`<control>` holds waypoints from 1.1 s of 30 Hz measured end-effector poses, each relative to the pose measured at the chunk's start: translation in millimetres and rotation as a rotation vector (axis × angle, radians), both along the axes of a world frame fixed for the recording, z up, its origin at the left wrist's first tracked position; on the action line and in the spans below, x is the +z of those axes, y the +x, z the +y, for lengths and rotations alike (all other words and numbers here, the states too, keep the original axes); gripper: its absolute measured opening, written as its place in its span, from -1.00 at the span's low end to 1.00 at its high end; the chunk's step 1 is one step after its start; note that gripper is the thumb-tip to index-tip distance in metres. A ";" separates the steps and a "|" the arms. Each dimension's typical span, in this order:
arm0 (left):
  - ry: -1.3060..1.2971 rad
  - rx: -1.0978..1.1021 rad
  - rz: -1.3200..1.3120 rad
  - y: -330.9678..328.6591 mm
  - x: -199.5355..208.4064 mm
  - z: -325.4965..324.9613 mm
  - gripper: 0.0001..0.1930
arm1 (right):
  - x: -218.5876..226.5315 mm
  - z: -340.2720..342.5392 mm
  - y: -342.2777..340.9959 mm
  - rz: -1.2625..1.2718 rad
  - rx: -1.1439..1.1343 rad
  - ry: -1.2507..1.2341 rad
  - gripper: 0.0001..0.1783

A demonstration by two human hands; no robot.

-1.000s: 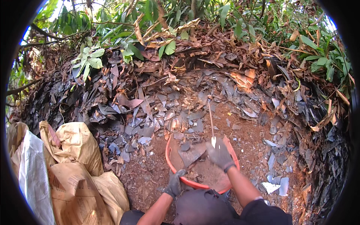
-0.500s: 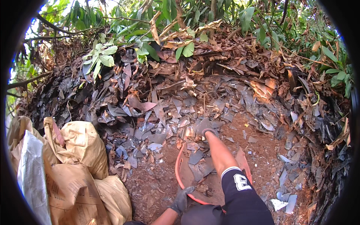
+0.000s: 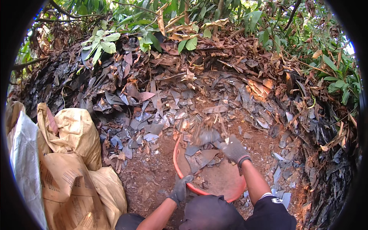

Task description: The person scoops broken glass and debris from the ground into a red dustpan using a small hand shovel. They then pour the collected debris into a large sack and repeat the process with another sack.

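A shallow orange-red basin (image 3: pixel 219 179) rests on the reddish soil in front of me, with dark flat shards (image 3: pixel 200 160) and leaf bits lying in its far left part. My left hand (image 3: pixel 180 188), in a grey glove, grips the basin's near left rim. Above the basin's far right side is my right hand (image 3: pixel 235 149), also gloved, its fingers curled. A thin stick-like piece (image 3: pixel 223 124) shows just beyond those fingers; whether it is part of something held I cannot tell. Beside the hand, a clump of debris (image 3: pixel 207 136) is smeared by motion at the basin's far edge.
Full tan sacks (image 3: pixel 78 130) and a whitish sack (image 3: pixel 25 149) stand at the left. A bank of broken shards and dry leaves (image 3: pixel 161 88) rises ahead and curves round to the right. Green plants (image 3: pixel 245 19) grow along its top. Loose shards (image 3: pixel 281 193) lie right of the basin.
My right hand has drawn back from the shard heap toward the right side of the basin. Blurred debris now shows at the basin's far edge. My left hand keeps hold of the rim.
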State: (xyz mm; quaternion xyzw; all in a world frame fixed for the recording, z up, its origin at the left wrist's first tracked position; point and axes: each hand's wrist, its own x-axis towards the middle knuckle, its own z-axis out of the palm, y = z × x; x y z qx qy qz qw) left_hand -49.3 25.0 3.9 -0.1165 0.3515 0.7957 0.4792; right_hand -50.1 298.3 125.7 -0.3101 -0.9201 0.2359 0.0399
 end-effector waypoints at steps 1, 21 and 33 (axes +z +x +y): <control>0.001 0.003 0.017 0.5 -1.7 0.9 -0.85 | 9.3 4.0 0.1 0.064 0.042 0.069 -0.61; -0.056 0.016 -0.002 -3.1 2.8 4.7 -0.91 | -38.8 -21.2 12.0 -0.194 0.039 0.027 -0.55; -0.016 0.051 -0.001 2.5 -9.8 7.9 -0.92 | -14.8 68.8 -103.0 -0.030 -0.096 0.186 -0.52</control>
